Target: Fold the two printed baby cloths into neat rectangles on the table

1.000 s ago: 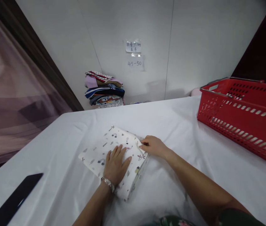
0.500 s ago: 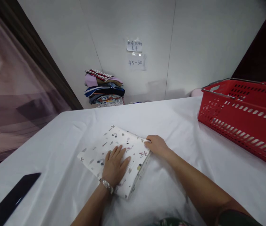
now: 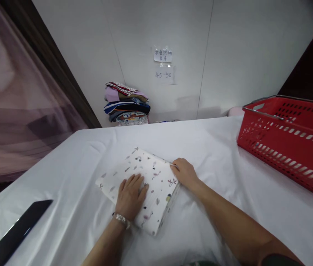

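A folded white cloth [image 3: 156, 184] printed with small palms, flamingos and rainbows lies turned at an angle on the white-covered table [image 3: 201, 229]. My left hand [image 3: 131, 194], a bracelet at its wrist, rests flat on the cloth's lower left part with the fingers stretched out. At the cloth's right corner, my right hand [image 3: 184, 173] pinches the folded edge, its fingertips partly hidden by the layers. Several layers show along the right side of the cloth.
A red plastic basket [image 3: 286, 142] with metal handles stands at the table's right. Folded fabrics [image 3: 127, 105] are stacked beyond the far edge, by the wall with two paper signs [image 3: 164, 74]. A dark flat object [image 3: 20, 229] lies at the left, near a pinkish curtain [image 3: 12, 122].
My left hand has slid a little left and toward me over the cloth. The right hand stays at its corner. The whole view has shifted slightly.
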### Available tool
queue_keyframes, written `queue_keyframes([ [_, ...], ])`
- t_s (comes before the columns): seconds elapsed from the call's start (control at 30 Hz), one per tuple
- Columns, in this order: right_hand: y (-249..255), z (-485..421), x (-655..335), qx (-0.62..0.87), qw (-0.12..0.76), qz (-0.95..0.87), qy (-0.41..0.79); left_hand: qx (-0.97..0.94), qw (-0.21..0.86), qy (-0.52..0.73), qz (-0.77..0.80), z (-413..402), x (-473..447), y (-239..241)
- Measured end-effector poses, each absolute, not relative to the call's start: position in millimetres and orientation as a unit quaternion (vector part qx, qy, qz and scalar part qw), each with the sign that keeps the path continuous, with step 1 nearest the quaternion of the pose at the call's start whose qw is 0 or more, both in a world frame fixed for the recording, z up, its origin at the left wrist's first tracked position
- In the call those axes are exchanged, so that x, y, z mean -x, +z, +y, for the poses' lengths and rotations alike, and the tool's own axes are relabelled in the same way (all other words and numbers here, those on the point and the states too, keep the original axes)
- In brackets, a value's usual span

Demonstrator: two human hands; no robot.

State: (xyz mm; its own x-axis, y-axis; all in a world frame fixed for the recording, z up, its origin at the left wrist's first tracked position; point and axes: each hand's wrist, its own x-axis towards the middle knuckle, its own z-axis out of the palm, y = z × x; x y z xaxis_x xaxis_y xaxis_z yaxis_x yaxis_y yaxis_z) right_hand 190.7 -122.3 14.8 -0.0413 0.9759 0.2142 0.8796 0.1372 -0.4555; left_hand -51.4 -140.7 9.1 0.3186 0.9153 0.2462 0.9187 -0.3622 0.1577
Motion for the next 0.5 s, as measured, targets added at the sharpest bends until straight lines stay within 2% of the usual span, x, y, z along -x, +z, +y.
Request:
queue_keyframes([
  [0.23, 11.4, -117.1, -192.3, 0.668, 0.229, -0.698, 0.115, 0.811, 0.008, -0.163, -0.562, -141.8, 51.4, 8.2],
  [0.37, 8.3, -116.9, -193.1, 0.671, 0.222, -0.685, 0.177, 0.81, 0.011, -0.167, -0.562, -142.3, 51.5, 7.8],
  [0.5, 4.8, -113.8, -193.3, 0.672, 0.253, -0.664, 0.207, 0.809, 0.004, -0.172, -0.563, -143.1, 50.8, 6.6],
])
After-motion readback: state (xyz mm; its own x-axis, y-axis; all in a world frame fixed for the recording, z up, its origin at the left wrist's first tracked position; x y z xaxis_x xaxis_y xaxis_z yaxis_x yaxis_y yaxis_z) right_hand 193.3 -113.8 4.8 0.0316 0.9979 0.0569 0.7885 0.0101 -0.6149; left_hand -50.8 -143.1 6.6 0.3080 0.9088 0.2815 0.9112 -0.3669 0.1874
